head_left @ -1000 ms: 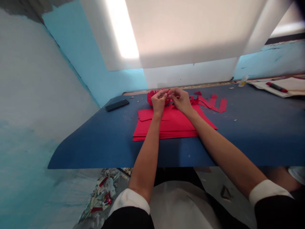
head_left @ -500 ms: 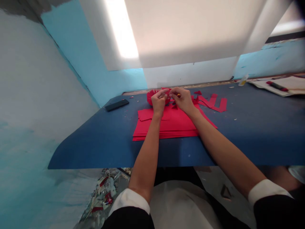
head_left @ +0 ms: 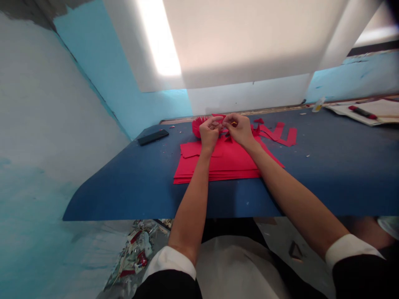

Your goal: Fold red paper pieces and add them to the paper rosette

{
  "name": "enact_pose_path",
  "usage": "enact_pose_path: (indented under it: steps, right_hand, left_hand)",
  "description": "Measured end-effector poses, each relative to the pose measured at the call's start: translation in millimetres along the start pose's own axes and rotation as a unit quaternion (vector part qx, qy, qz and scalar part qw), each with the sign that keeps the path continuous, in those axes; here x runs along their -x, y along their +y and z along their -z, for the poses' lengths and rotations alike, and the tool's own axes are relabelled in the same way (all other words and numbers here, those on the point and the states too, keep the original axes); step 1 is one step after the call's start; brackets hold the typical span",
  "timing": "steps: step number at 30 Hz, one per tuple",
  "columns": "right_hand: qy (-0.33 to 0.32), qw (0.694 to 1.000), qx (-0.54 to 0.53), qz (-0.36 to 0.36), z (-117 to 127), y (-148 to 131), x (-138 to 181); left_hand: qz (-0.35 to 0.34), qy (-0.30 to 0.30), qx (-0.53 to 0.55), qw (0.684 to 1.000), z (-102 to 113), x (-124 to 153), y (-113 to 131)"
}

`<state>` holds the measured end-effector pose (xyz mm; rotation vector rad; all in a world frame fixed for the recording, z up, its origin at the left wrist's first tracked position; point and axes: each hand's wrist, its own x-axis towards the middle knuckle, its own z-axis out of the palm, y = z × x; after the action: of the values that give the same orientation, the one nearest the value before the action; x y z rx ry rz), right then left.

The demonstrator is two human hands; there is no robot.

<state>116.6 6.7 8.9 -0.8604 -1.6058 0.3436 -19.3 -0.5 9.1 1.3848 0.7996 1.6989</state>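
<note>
Above the back of a stack of red paper sheets (head_left: 233, 160), my left hand (head_left: 209, 133) and my right hand (head_left: 240, 131) meet, fingertips close together. Both pinch a small piece of red paper (head_left: 219, 117), partly covered by the fingers. Just behind my left hand stands a round red paper piece with a spiky rim (head_left: 197, 127), its right side hidden. A cut red paper strip (head_left: 190, 150) lies on the stack's left. Small folded red bits (head_left: 256, 130) lie right of my right hand.
Red paper strips (head_left: 291, 136) lie right of the stack on the blue table (head_left: 118, 182). A dark phone-like slab (head_left: 152, 137) rests at the left. Toward the back right are a small bottle (head_left: 318, 105), papers (head_left: 346, 111) and a marker (head_left: 362, 112). Litter (head_left: 134, 253) covers the floor.
My left hand has shifted slightly right, and the fingers have moved a little around the red paper piece. Everything on the table stays where it was.
</note>
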Motion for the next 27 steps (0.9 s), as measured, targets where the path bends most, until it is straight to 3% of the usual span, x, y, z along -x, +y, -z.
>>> enact_pose_path:
  steps: [14, 20, 27]
  right_hand:
    - [-0.015, 0.989, -0.134, -0.061, -8.2, 16.9, -3.6]
    - [-0.02, 0.984, -0.155, -0.09, -5.6, 7.0, -1.9]
    - [-0.022, 0.988, -0.131, -0.079, -8.9, 4.0, -1.0]
  left_hand:
    - [0.048, 0.02, -0.016, 0.999, -5.9, 9.2, 18.0]
    - [0.053, 0.042, 0.024, 0.997, -3.3, 2.9, 8.0]
    - [0.036, 0.023, 0.027, 0.999, -0.7, 0.5, -2.5]
